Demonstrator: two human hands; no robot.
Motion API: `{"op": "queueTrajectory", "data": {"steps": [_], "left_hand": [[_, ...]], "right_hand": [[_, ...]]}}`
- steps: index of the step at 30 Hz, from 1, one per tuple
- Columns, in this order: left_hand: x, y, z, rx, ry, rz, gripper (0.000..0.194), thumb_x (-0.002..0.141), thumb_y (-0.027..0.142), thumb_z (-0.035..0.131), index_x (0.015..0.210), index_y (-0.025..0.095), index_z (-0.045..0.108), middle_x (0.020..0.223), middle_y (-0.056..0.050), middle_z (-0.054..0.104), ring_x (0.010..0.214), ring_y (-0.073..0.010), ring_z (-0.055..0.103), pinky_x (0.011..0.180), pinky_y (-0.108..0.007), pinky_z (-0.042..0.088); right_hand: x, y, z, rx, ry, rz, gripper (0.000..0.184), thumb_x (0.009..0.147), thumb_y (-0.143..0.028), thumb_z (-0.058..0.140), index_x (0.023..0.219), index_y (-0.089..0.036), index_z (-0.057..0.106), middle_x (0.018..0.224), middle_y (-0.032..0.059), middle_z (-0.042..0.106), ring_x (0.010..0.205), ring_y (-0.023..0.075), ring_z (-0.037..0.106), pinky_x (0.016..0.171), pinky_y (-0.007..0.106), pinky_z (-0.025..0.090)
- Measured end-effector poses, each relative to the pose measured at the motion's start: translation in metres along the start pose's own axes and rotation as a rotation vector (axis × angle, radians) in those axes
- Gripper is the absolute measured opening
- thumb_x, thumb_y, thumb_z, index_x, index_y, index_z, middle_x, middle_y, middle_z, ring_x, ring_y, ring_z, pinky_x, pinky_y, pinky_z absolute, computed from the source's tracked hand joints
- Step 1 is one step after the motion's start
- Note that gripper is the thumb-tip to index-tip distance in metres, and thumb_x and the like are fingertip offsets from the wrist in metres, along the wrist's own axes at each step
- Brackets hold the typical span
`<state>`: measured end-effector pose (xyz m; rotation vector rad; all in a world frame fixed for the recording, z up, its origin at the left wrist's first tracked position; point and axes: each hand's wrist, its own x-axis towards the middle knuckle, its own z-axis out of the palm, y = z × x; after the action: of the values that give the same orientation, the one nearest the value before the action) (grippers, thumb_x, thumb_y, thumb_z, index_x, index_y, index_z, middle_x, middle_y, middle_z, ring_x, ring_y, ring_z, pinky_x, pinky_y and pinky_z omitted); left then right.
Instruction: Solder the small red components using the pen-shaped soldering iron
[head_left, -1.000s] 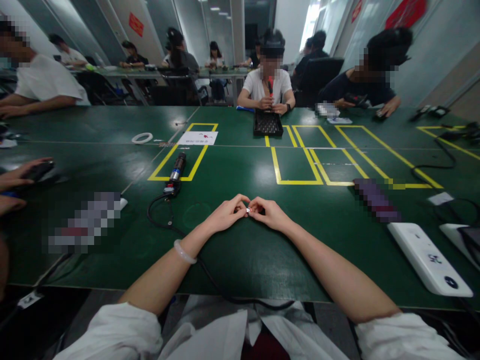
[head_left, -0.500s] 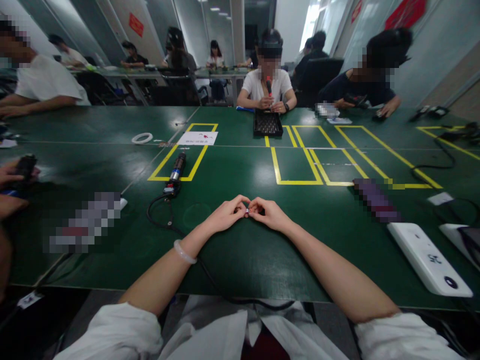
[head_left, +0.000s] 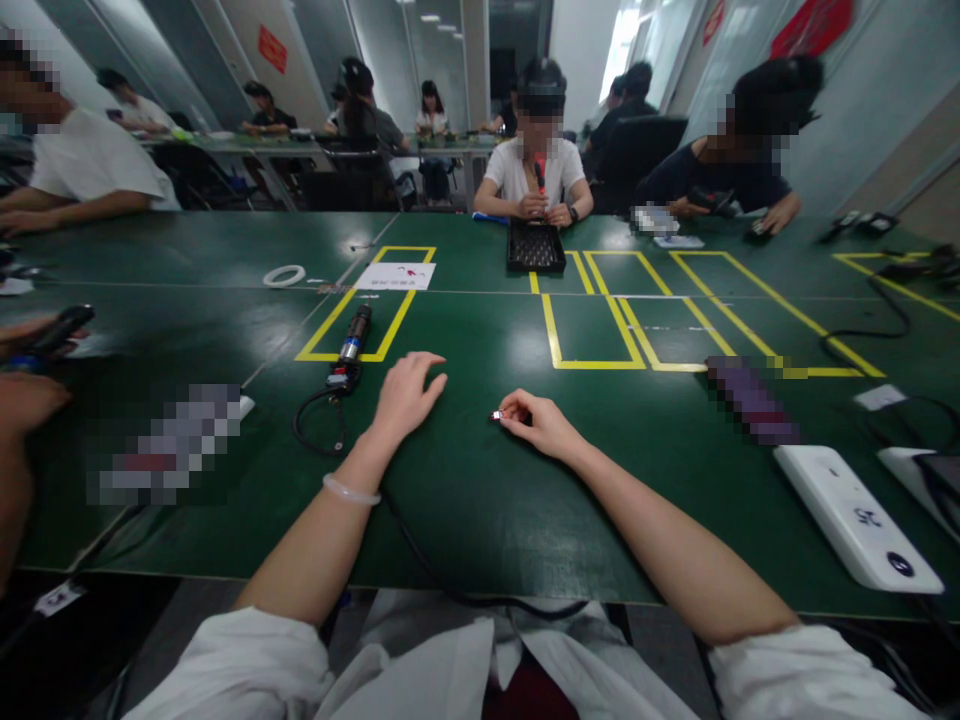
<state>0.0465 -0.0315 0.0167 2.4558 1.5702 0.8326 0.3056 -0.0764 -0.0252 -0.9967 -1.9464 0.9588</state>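
My right hand [head_left: 538, 422] rests on the green table [head_left: 480, 480] and pinches a small metal part [head_left: 496, 415] at its fingertips. My left hand [head_left: 405, 392] is open with fingers stretched out, hovering over the table to the left of the part. It is nearest to a black and silver electric screwdriver [head_left: 351, 350] that lies on a yellow-taped rectangle, its black cable [head_left: 315, 430] looping toward me. A pale bangle [head_left: 351, 492] is on my left wrist.
A black parts tray [head_left: 535, 246] stands in front of a person across the table. A white paper sheet [head_left: 396, 276] and a white ring [head_left: 284, 276] lie at the back left. A white power strip [head_left: 855, 515] lies at the right. Another person's hands [head_left: 34, 350] hold a tool at the left edge.
My left hand has let go of the small part and moved left and forward, opening toward the screwdriver. My right hand keeps the part in place.
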Motion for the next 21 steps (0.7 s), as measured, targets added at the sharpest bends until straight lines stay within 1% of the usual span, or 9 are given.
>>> {"op": "queueTrajectory", "data": {"steps": [2, 3, 4, 6, 9, 11, 14, 17, 21], "left_hand": [[0.002, -0.028, -0.012, 0.158, 0.188, -0.117, 0.039, 0.09, 0.038, 0.049, 0.124, 0.018, 0.053, 0.132, -0.013, 0.052, 0.124, -0.031, 0.046, 0.104, -0.046, 0.035], [0.001, -0.042, -0.017, 0.221, 0.241, -0.184, 0.045, 0.089, 0.039, 0.052, 0.128, 0.017, 0.05, 0.137, -0.015, 0.048, 0.127, -0.0332, 0.043, 0.105, -0.047, 0.033], [0.0, -0.056, -0.023, 0.276, 0.26, -0.257, 0.051, 0.088, 0.04, 0.054, 0.132, 0.015, 0.047, 0.142, -0.017, 0.043, 0.129, -0.0353, 0.04, 0.106, -0.049, 0.032], [-0.005, -0.079, -0.032, 0.349, 0.18, -0.427, 0.06, 0.087, 0.042, 0.057, 0.135, 0.01, 0.041, 0.145, -0.02, 0.037, 0.129, -0.0388, 0.039, 0.105, -0.053, 0.033], [-0.01, -0.1, -0.042, 0.358, -0.008, -0.599, 0.058, 0.088, 0.048, 0.053, 0.127, 0.007, 0.045, 0.135, -0.022, 0.048, 0.116, -0.0383, 0.05, 0.093, -0.057, 0.042], [-0.01, -0.105, -0.045, 0.35, -0.065, -0.624, 0.055, 0.089, 0.051, 0.05, 0.123, 0.008, 0.047, 0.128, -0.021, 0.053, 0.109, -0.036, 0.055, 0.086, -0.056, 0.046], [-0.007, -0.104, -0.046, 0.378, -0.105, -0.63, 0.054, 0.087, 0.05, 0.052, 0.125, 0.011, 0.047, 0.13, -0.02, 0.051, 0.11, -0.0358, 0.055, 0.085, -0.054, 0.047], [-0.002, -0.099, -0.045, 0.402, -0.125, -0.623, 0.053, 0.084, 0.047, 0.057, 0.122, 0.011, 0.05, 0.126, -0.02, 0.052, 0.11, -0.0361, 0.056, 0.084, -0.049, 0.048], [-0.001, -0.089, -0.039, 0.428, -0.135, -0.61, 0.053, 0.083, 0.049, 0.057, 0.118, 0.01, 0.054, 0.117, -0.019, 0.055, 0.103, -0.0349, 0.059, 0.08, -0.043, 0.048]], "right_hand": [[0.0, 0.001, 0.0, 0.006, -0.001, 0.0, 0.016, 0.087, -0.028, 0.059, 0.099, -0.018, 0.059, 0.081, 0.001, 0.063, 0.069, 0.0124, 0.057, 0.066, 0.025, 0.046], [0.0, 0.001, 0.0, 0.007, -0.002, -0.001, 0.016, 0.087, -0.028, 0.059, 0.099, -0.018, 0.059, 0.082, 0.0011, 0.064, 0.069, 0.0124, 0.057, 0.066, 0.025, 0.046], [0.0, 0.0, 0.0, 0.007, -0.002, -0.002, 0.016, 0.087, -0.028, 0.059, 0.1, -0.018, 0.059, 0.082, 0.0011, 0.064, 0.069, 0.0125, 0.057, 0.066, 0.025, 0.046], [0.0, -0.001, 0.0, 0.006, -0.002, -0.002, 0.016, 0.087, -0.027, 0.059, 0.099, -0.018, 0.059, 0.082, 0.0013, 0.064, 0.07, 0.0125, 0.057, 0.067, 0.025, 0.046], [0.0, -0.003, 0.0, 0.001, -0.003, 0.008, 0.015, 0.087, -0.027, 0.06, 0.099, -0.017, 0.059, 0.082, 0.0014, 0.064, 0.07, 0.0123, 0.057, 0.067, 0.025, 0.046], [0.0, -0.004, 0.0, -0.002, -0.002, 0.013, 0.015, 0.086, -0.027, 0.06, 0.098, -0.017, 0.059, 0.083, 0.0013, 0.064, 0.069, 0.012, 0.057, 0.067, 0.024, 0.046], [0.0, -0.004, 0.0, -0.012, 0.003, 0.006, 0.014, 0.086, -0.026, 0.06, 0.097, -0.017, 0.059, 0.08, 0.0005, 0.062, 0.067, 0.0115, 0.055, 0.065, 0.023, 0.045], [0.0, -0.004, 0.001, -0.025, 0.008, -0.004, 0.014, 0.086, -0.024, 0.061, 0.097, -0.017, 0.06, 0.078, 0.0, 0.061, 0.065, 0.0114, 0.054, 0.063, 0.023, 0.043], [0.001, -0.005, 0.001, -0.037, 0.022, 0.009, 0.012, 0.085, -0.024, 0.062, 0.094, -0.017, 0.061, 0.077, 0.0, 0.061, 0.066, 0.0117, 0.054, 0.063, 0.023, 0.043]]}}
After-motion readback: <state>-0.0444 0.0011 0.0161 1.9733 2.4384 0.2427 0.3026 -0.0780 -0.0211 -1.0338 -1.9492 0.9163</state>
